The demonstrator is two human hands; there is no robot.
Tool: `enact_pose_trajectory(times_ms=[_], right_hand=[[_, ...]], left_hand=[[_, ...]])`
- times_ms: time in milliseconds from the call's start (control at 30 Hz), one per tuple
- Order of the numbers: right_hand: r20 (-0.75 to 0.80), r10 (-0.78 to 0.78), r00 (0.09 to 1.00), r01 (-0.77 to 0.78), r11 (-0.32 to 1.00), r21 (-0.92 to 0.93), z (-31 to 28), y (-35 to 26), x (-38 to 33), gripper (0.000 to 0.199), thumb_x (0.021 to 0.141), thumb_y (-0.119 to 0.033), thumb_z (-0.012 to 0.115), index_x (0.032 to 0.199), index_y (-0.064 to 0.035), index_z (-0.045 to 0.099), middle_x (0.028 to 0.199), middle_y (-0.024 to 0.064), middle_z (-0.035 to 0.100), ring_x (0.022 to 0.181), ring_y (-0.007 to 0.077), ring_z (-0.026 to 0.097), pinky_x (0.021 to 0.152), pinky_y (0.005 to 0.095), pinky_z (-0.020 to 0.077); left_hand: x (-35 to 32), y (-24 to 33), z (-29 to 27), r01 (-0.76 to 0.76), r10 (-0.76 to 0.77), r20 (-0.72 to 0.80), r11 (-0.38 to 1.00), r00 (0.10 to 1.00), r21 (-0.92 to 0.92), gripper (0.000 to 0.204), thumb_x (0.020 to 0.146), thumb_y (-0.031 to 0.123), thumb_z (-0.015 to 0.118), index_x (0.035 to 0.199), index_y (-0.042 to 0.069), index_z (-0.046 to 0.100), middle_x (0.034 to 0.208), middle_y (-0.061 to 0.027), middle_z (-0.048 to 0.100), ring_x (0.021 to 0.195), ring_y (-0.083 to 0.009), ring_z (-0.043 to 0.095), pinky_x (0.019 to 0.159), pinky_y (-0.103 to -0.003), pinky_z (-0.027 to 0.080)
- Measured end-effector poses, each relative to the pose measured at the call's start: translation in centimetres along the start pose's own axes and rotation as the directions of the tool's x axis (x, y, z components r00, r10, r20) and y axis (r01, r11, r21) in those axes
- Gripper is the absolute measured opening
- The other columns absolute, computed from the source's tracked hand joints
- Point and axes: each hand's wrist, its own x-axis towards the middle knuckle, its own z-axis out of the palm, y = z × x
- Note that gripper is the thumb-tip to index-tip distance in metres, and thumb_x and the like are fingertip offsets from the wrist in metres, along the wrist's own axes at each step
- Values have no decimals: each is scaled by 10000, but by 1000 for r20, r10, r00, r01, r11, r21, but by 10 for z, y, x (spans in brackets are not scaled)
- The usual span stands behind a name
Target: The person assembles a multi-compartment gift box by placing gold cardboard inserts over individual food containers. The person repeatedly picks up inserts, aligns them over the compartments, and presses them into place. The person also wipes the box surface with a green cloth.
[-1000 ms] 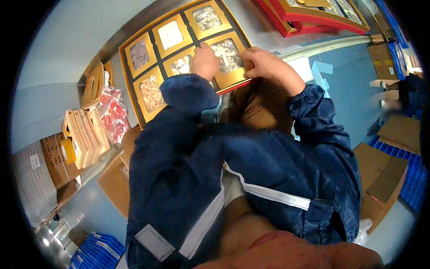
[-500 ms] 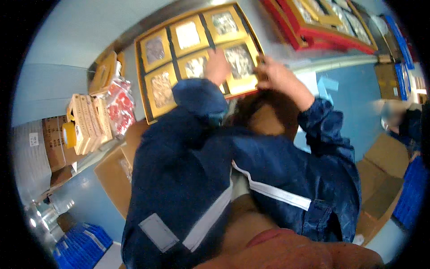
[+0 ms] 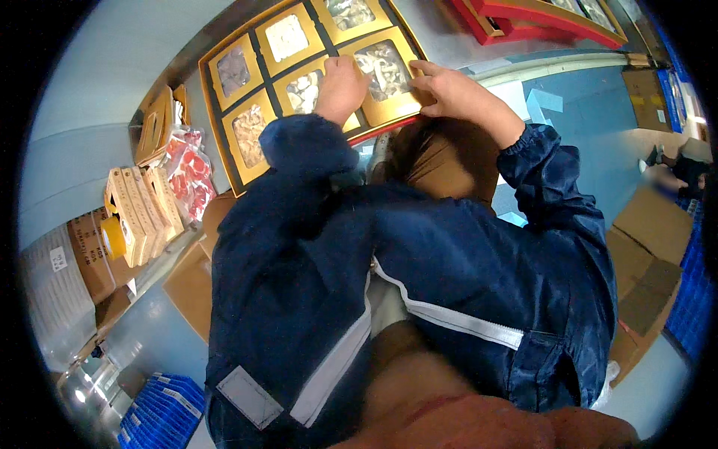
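A shallow gift box (image 3: 215,120) with a red outer side and black dividers lies in front of me. It holds several gold window boxes of dried food. The near right gold window box (image 3: 401,105) shows pale, curled pieces that look like dried mushrooms. My left hand (image 3: 344,88) is at its left edge, fingers curled down between it and the neighbouring gold box (image 3: 304,91). On the opposite edge, my right hand (image 3: 458,93) has its fingers bent against the side. Both hands' fingertips are partly hidden.
More red-sided gift boxes (image 3: 516,30) stand at the far right. To the left are stacked wooden-looking boxes (image 3: 138,217), a yellow tape roll (image 3: 114,238) and a clear bag of red-and-white packets (image 3: 191,176). Open cartons (image 3: 647,258) and blue crates (image 3: 163,410) stand lower down; a person (image 3: 684,168) is at right.
The view has shifted, so the gift box sits higher and further left. Both hands remain at the same gold window box; the right fingers now lie against its right edge.
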Motion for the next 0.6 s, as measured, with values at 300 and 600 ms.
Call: enact_pose_trajectory(times_ms=[300, 600], right_hand=[[119, -11, 993, 10, 1000, 7, -12, 1, 15, 373, 690, -138, 815, 1040, -46, 725, 1370, 191, 541, 1037, 396, 651, 911, 437, 536], [131, -22, 991, 21, 1000, 9, -8, 8, 24, 335, 642, -118, 828, 949, -49, 712, 1273, 142, 553, 1018, 372, 642, 872, 434, 535]], left_hand=[[-54, -3, -26, -314, 366, 122, 897, 923, -312, 448, 771, 166, 832, 1183, 72, 686, 1446, -248, 466, 1164, -393, 616, 991, -413, 512], [-49, 2, -20, -438, 432, 165, 899, 886, -6, 407, 845, 310, 769, 1157, 63, 686, 1405, -205, 535, 1193, -407, 581, 1028, -441, 474]])
